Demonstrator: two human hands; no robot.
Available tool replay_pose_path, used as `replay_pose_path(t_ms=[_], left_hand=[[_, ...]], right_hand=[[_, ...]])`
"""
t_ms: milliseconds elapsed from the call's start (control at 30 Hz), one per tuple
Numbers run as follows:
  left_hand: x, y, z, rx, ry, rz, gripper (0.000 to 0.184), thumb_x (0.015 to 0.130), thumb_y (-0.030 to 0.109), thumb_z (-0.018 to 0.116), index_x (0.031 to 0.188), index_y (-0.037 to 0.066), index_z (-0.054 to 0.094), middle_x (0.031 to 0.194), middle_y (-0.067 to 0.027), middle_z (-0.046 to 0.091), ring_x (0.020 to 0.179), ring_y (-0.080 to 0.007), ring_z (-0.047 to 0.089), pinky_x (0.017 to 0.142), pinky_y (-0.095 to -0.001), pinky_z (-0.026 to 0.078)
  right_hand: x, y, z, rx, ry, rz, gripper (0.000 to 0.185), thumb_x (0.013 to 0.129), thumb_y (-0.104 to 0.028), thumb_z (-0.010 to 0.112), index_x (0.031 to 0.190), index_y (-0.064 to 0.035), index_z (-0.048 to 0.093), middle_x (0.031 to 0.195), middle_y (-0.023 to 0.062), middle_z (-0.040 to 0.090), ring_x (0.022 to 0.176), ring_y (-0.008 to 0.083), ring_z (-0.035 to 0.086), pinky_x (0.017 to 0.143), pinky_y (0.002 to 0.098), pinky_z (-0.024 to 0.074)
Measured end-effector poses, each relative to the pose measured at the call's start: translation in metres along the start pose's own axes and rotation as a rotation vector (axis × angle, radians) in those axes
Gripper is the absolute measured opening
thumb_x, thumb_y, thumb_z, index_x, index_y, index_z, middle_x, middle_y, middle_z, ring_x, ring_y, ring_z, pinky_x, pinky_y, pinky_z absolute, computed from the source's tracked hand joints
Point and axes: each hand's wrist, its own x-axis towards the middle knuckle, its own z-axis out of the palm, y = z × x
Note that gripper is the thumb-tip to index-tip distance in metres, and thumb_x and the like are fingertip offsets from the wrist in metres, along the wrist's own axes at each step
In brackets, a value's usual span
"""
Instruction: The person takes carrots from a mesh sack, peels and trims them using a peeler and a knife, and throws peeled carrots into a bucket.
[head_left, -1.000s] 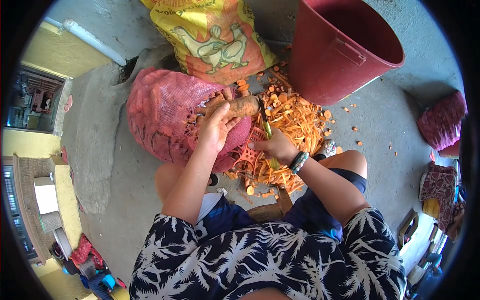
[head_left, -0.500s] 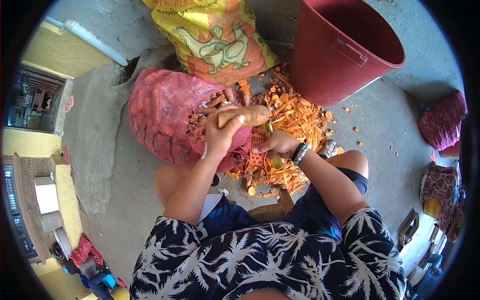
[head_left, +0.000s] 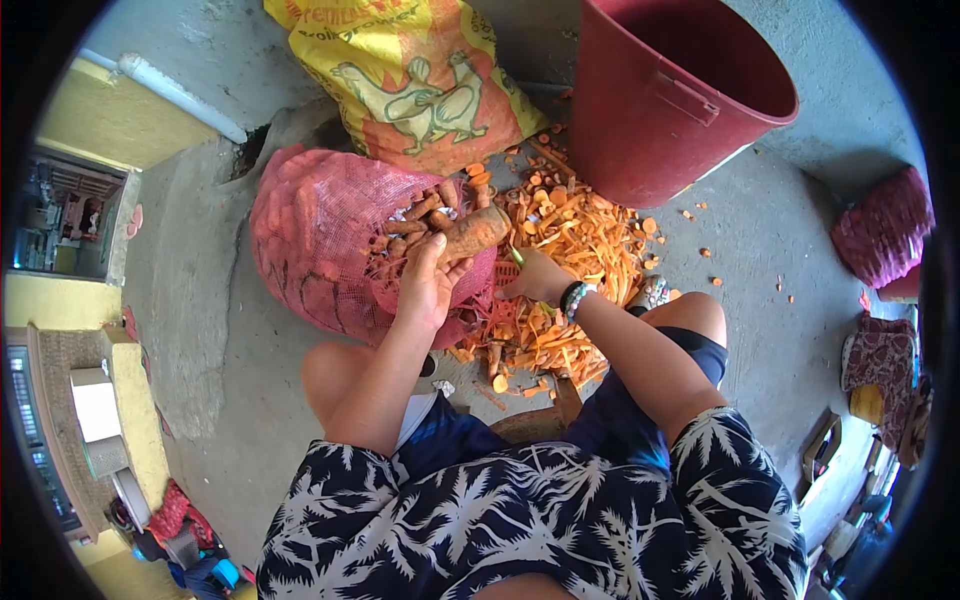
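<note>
A thick, unpeeled brown-orange carrot (head_left: 474, 234) lies across the palm and fingers of my left hand (head_left: 430, 285), thumb on top, its blunt end pointing to the right. My right hand (head_left: 542, 279), just right of it, is closed around a slim green tool (head_left: 516, 257); only its green tip shows clearly, so its exact kind is hidden. Beneath my hands is a red perforated plastic piece (head_left: 508, 272), partly covered. A heap of orange carrot peelings and cut ends (head_left: 600, 250) spreads over the floor. More unpeeled carrots (head_left: 425, 208) show at the mouth of a pink mesh sack (head_left: 305, 235).
Behind the mesh sack stands a yellow and orange feed sack (head_left: 420, 95) with printed chickens. A tall red bin (head_left: 640, 120) is at the back right. Scattered carrot bits (head_left: 705, 252) dot the concrete floor (head_left: 760, 330). Another pink mesh sack (head_left: 880, 235) sits far right.
The carrot has turned in my left hand, which has opened from over it to more underneath, its end now tilted upward. My right hand has moved slightly up and left.
</note>
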Motion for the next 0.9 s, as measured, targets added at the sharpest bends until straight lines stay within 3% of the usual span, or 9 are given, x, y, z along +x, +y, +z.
replay_pose_path(t_ms=[233,300,367,433,467,567,700,767,900], left_hand=[[-0.009,-0.011,0.003,0.029,0.094,-0.062,0.030,0.083,0.024,0.057,0.103,0.004,0.049,0.098,-0.0087,0.056,0.086,-0.0170,0.056,0.073,-0.0304,0.049],[-0.013,-0.014,0.007,0.055,0.030,-0.195,0.027,0.081,0.024,0.058,0.098,0.004,0.051,0.093,-0.0087,0.058,0.085,-0.0181,0.057,0.074,-0.0314,0.049],[-0.027,-0.029,0.024,0.001,-0.058,-0.267,0.030,0.077,0.026,0.062,0.094,0.005,0.050,0.089,-0.0073,0.057,0.085,-0.0186,0.055,0.074,-0.0342,0.049],[-0.025,-0.028,0.026,-0.024,0.002,-0.232,0.035,0.076,0.028,0.063,0.099,0.005,0.048,0.094,-0.0077,0.056,0.089,-0.0186,0.054,0.077,-0.0346,0.049],[-0.022,-0.024,0.025,-0.029,0.002,-0.228,0.035,0.076,0.028,0.063,0.099,0.005,0.048,0.094,-0.0077,0.056,0.089,-0.0186,0.054,0.077,-0.0346,0.049],[-0.010,0.002,0.004,-0.126,-0.060,-0.053,0.037,0.077,0.029,0.063,0.104,0.007,0.049,0.101,-0.0095,0.055,0.097,-0.0215,0.053,0.085,-0.0360,0.046],[0.000,0.049,-0.014,-0.151,-0.388,0.175,0.057,0.075,0.044,0.063,0.115,0.007,0.047,0.119,-0.0116,0.050,0.110,-0.0259,0.048,0.091,-0.0425,0.042],[-0.006,0.050,-0.006,-0.298,-0.229,0.222,0.060,0.074,0.050,0.061,0.114,0.007,0.047,0.112,-0.0119,0.053,0.103,-0.0258,0.052,0.088,-0.0425,0.043],[-0.009,0.034,0.001,-0.573,-0.087,-0.134,0.051,0.088,0.052,0.033,0.109,0.008,0.050,0.095,-0.0074,0.056,0.083,-0.0214,0.055,0.073,-0.0383,0.045]], right_hand=[[0.014,0.028,0.005,-0.265,-0.034,-0.042,0.044,0.063,-0.021,0.076,0.097,-0.0010,0.059,0.079,0.0142,0.063,0.072,0.0217,0.061,0.069,0.0344,0.0484],[0.015,0.030,0.008,0.224,0.016,-0.140,0.040,0.063,-0.019,0.075,0.096,-0.0037,0.059,0.083,0.0142,0.063,0.078,0.0223,0.062,0.074,0.0352,0.0472],[0.066,0.070,0.018,-0.606,0.090,-0.687,0.040,0.061,-0.014,0.076,0.096,-0.0034,0.059,0.083,0.0130,0.064,0.078,0.0216,0.062,0.073,0.0329,0.0475],[0.048,0.056,-0.004,0.275,0.099,-0.372,0.041,0.060,-0.012,0.076,0.096,-0.0031,0.059,0.082,0.0131,0.064,0.077,0.0227,0.061,0.073,0.0315,0.0474],[0.020,0.028,-0.017,-0.129,0.261,-0.361,0.043,0.061,-0.017,0.076,0.097,-0.0025,0.058,0.079,0.0140,0.063,0.074,0.0234,0.060,0.070,0.0322,0.0473],[0.012,0.023,-0.019,0.046,0.211,-0.010,0.045,0.061,-0.021,0.077,0.097,-0.0018,0.058,0.079,0.0150,0.063,0.073,0.0235,0.060,0.068,0.0339,0.0468],[0.035,0.044,-0.021,0.210,0.346,-0.121,0.049,0.061,-0.025,0.078,0.097,0.0006,0.057,0.080,0.0135,0.062,0.073,0.0204,0.060,0.067,0.0327,0.0466],[0.002,-0.008,-0.037,0.264,0.468,-0.228,0.041,0.068,-0.012,0.074,0.100,0.0024,0.055,0.081,0.0084,0.062,0.074,0.0146,0.059,0.065,0.0286,0.0482],[-0.008,-0.036,-0.050,0.653,0.537,-0.353,0.036,0.073,-0.003,0.069,0.102,0.0024,0.050,0.084,0.0061,0.061,0.074,0.0128,0.059,0.063,0.0247,0.0489]])
